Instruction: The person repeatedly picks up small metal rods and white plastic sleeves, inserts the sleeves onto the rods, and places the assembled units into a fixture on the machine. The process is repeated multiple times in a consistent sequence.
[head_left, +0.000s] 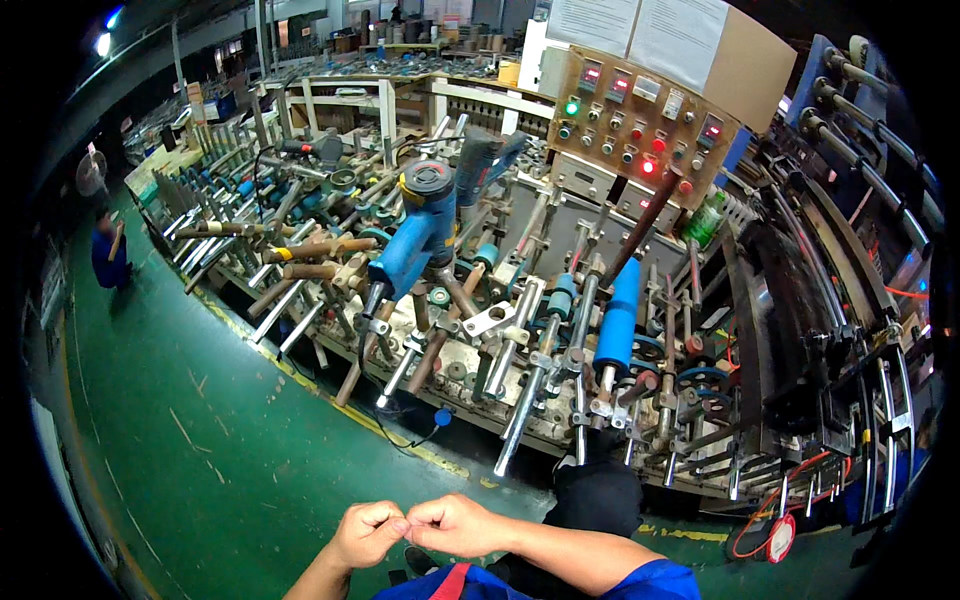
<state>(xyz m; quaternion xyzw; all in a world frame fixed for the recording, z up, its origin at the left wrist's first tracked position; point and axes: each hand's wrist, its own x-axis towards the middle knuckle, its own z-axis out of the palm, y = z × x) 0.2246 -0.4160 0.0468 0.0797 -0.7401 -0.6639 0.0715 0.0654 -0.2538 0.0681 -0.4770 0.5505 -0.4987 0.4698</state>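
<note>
My left hand point(367, 532) and my right hand point(455, 524) meet at the bottom middle of the view, fingertips pinched together and touching. Something very small may sit between the fingertips, but it is too small to tell. Both forearms come in from the lower edge, the right one in a blue sleeve. In front of me stands a long machine point(520, 330) with many steel rods, rollers and brackets. A blue roller point(618, 315) and a blue motor unit point(415, 240) stand out on it.
A control panel point(640, 120) with lit red and green lamps and small displays sits at the upper right. A green floor point(200, 430) with a yellow line runs along the machine. Another person in blue point(108, 255) stands far left. An orange hose point(775, 500) loops at the lower right.
</note>
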